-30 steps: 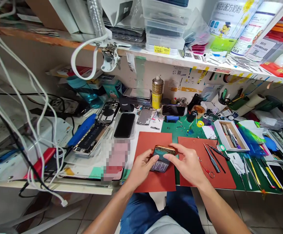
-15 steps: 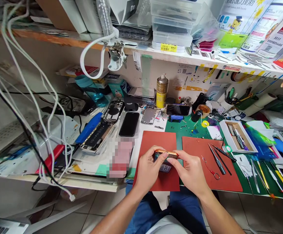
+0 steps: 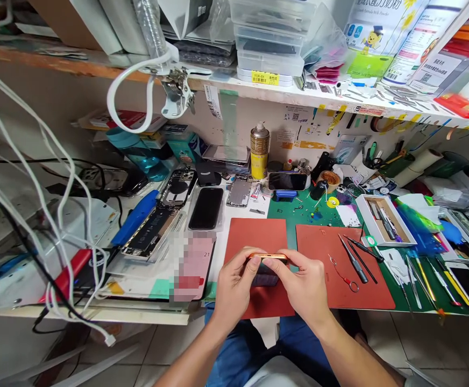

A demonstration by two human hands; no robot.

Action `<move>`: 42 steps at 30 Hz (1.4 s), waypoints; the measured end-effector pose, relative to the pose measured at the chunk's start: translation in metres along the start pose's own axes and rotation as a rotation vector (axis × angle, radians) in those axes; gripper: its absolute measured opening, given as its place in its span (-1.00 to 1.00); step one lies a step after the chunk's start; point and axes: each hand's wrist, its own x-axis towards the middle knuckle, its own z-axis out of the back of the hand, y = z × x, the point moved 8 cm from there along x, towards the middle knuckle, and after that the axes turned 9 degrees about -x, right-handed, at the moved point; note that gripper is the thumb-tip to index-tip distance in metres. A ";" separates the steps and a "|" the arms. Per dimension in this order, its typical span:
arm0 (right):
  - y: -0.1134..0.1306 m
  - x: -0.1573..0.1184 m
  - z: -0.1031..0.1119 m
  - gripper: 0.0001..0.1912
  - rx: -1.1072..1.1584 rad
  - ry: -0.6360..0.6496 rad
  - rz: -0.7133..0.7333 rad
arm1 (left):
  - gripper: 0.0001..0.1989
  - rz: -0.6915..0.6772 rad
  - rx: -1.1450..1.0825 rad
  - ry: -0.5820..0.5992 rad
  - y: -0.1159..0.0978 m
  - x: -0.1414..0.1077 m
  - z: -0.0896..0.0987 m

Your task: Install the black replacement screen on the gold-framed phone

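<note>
Both hands hold one orange-edged smartphone above a red mat. Its bottom edge with the charging port faces up toward me, and its dark screen slopes away below. My left hand is closed on the phone's left end, thumb pressed near the edge. My right hand grips the right end the same way, its thumb close to the left thumb. The other fingers are partly hidden behind the phone. Right of my hands, a second red mat bears a screwdriver and a red-ringed pin tool.
Left lie a lit pink-screened phone, a black phone and an opened phone body. A yellow spray can stands at the back. Tweezers and a white tool box are right. White cables hang left; a shelf overhangs.
The phone has tilted between my hands, so its bottom edge now sits level and shows more squarely. My thumbs have drawn nearer each other along it. The camera view has shifted slightly right.
</note>
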 end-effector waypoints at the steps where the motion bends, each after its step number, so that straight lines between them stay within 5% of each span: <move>1: 0.001 0.000 0.000 -0.68 0.005 0.006 0.000 | -0.65 0.000 0.002 -0.002 0.000 0.000 0.000; 21: 0.001 0.006 0.005 -0.57 -0.086 0.251 0.150 | -0.58 0.052 0.011 0.066 0.009 0.004 0.006; 28: -0.004 0.015 0.007 -0.57 -0.084 0.359 0.209 | -0.56 0.050 0.001 0.185 0.007 0.014 0.009; 42: -0.039 0.023 -0.005 -0.49 0.057 0.315 0.244 | -0.49 0.053 0.016 0.286 0.033 0.025 0.024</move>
